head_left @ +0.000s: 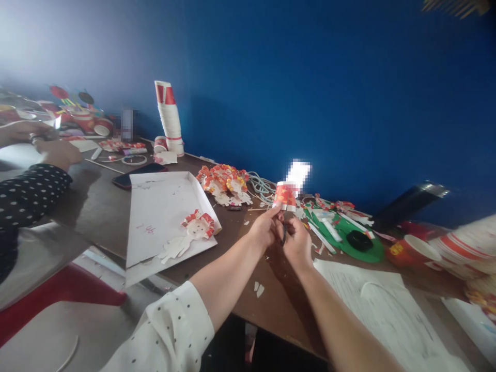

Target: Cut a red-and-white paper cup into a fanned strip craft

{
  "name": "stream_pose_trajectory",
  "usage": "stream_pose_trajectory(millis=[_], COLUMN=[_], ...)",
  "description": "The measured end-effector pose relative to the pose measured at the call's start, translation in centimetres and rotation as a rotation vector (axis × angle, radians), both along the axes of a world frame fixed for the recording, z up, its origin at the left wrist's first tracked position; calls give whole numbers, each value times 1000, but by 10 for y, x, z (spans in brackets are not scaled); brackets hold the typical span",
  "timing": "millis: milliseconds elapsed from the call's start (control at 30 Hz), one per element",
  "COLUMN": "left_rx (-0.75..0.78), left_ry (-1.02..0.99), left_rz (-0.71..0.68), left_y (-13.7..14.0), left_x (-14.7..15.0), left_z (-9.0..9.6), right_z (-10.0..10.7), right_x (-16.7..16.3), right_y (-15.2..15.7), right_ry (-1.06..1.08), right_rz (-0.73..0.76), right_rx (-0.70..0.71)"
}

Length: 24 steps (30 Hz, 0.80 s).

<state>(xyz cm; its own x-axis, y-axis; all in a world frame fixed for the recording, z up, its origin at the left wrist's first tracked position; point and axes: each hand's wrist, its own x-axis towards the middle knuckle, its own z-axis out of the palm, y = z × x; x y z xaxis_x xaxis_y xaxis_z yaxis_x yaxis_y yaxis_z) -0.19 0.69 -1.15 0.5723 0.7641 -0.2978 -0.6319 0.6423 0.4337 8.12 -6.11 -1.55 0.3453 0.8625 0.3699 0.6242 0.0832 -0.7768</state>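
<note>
The person's left hand [267,228] is pinching the lower edge of a small red-and-white paper cup piece with yellow star shapes [284,198]; the right hand [298,242] is curling its fingers around the dark handles of a pair of slim scissors [284,236], whose blades are pointing up against the cup piece; both hands are meeting near the middle of the view — the cup piece is hovering above a brown wooden table [279,310].

To the left, a shallow white cardboard tray [155,206] is holding a white paper cut-out figure with curled red hair [198,227]; beyond it a heap of similar red-and-yellow-haired paper figures [222,181] is lying beside a pale coiled cord [263,187]; further back, a tall leaning stack of paper cups [170,126] is standing near the blue wall [329,93].

To the right of the hands, a flat green sheet [370,253] is bearing paper scraps, white sticks and a rounded black object [358,240]; printed white papers [375,305] are lying nearer — at the far left, a co-worker's hand [64,153] is showing beyond a black dotted sleeve [34,191].
</note>
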Motion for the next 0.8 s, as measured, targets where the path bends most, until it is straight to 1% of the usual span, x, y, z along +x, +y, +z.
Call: stream_pose_trajectory(millis=[67, 167, 233, 400, 533, 800], left_rx=[-8, -38, -59, -102, -94, -24], left_ry=[-4, 11, 31, 74, 98, 84], left_rz=[-16, 17, 44, 46, 69, 32], left_y=[1, 0, -2, -7, -8, -9], left_x=[-1, -2, -2, 1, 2, 3], left_z=[1, 3, 5, 9, 8, 8], right_z=[0, 0, 1, 0, -2, 0], right_x=[0, -2, -2, 2, 5, 5], right_y=[0, -1, 1, 5, 6, 3], right_ry=[1, 14, 51, 149, 136, 47], right_rz=[0, 4, 18, 26, 32, -8], right_rx=[2, -3, 7, 53, 50, 69])
